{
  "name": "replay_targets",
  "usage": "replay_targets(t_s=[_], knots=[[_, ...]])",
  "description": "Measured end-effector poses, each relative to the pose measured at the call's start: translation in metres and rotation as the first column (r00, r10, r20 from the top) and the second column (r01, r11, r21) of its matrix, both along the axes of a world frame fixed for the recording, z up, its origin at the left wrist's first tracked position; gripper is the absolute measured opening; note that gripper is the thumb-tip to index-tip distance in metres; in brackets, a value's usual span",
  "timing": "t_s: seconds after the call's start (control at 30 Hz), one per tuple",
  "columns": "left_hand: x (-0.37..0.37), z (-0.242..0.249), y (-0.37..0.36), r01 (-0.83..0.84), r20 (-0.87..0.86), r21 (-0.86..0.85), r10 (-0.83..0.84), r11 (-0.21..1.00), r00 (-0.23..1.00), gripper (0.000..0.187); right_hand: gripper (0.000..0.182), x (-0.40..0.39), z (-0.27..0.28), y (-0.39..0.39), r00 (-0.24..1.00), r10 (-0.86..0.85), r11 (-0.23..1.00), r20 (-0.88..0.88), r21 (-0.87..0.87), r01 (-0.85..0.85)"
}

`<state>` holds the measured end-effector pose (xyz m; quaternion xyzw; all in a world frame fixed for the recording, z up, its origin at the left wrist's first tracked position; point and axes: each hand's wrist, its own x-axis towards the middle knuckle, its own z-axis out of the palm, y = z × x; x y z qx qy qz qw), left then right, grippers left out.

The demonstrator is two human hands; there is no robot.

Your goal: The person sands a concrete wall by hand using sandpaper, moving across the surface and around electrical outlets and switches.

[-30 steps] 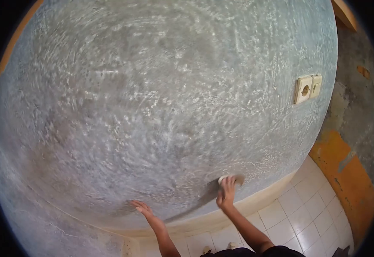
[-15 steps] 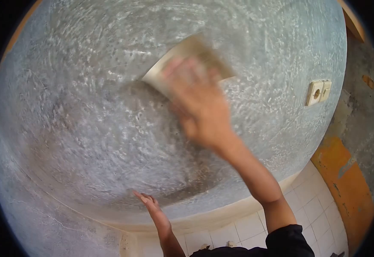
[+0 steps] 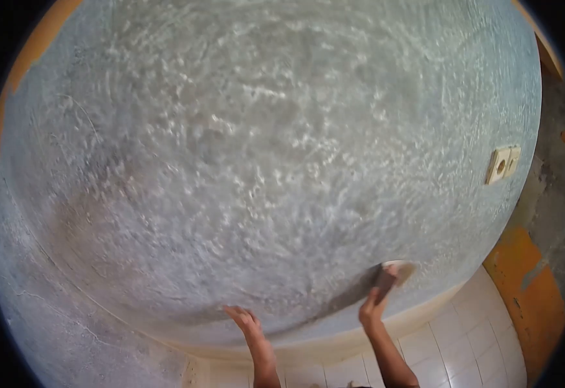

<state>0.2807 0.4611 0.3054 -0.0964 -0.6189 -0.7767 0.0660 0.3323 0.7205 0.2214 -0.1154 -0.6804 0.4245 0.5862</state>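
Note:
My right hand (image 3: 373, 312) is low on the right side of the wall, with its fingers pressed on a sheet of sandpaper (image 3: 405, 271). The sheet's pale face shows, though its edges are blurred by motion. It lies against or very near the rough grey wall (image 3: 282, 149); exact contact is hard to make out. My left hand (image 3: 249, 323) is raised at the lower middle, holding nothing, its fingers stretched out toward the wall. Its fingertips are at or close to the wall surface, beside a soft shadow.
A white socket and switch plate (image 3: 502, 165) is fixed on the wall at the right. Below runs a cream skirting strip (image 3: 418, 318) above white floor tiles (image 3: 450, 346). Peeling orange paint (image 3: 525, 275) marks the surface at far right.
My right hand has swept the sandpaper from the upper middle of the wall down to the lower right. My left hand stays open near the wall. The view has shifted slightly.

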Motion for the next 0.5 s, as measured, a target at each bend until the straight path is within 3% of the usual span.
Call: replay_targets(t_s=[0.03, 0.1, 0.17, 0.27, 0.3, 0.4, 0.5], knots=[[0.001, 0.001, -0.002, -0.004, 0.018, 0.004, 0.004, 1.000, 1.000, 0.087, 0.061, 0.000, 0.020, 0.018, 0.985, -0.169, 0.979, 0.038, 0.119, 0.164], [0.002, 0.004, -0.004, 0.004, 0.058, 0.035, -0.006, 0.999, 0.998, 0.094, 0.059, 0.005, 0.085, 0.037, 0.985, -0.156, 0.986, -0.072, 0.040, 0.159], [0.003, 0.008, -0.004, 0.007, 0.102, 0.044, -0.011, 0.999, 0.995, 0.099, 0.056, 0.010, 0.165, 0.058, 0.967, -0.234, 0.947, -0.099, 0.204, 0.250], [0.006, 0.016, -0.005, -0.012, 0.153, 0.005, 0.011, 1.000, 0.988, 0.099, 0.053, 0.002, 0.281, 0.074, 0.941, -0.237, 0.906, -0.240, 0.295, 0.303], [0.007, 0.020, -0.004, -0.022, 0.161, -0.010, 0.023, 1.000, 0.987, 0.098, 0.050, 0.001, 0.325, 0.070, 0.909, -0.289, 0.827, -0.299, 0.401, 0.395], [-0.002, 0.014, 0.000, -0.088, 0.210, -0.015, 0.089, 0.996, 0.974, 0.087, 0.051, -0.011, 0.421, 0.038, 0.899, -0.291, 0.716, -0.328, 0.548, 0.432], [-0.015, 0.010, 0.006, -0.134, 0.280, -0.013, 0.132, 0.991, 0.951, 0.081, 0.050, -0.037, 0.465, -0.007, 0.900, -0.267, 0.448, -0.346, 0.782, 0.433]])
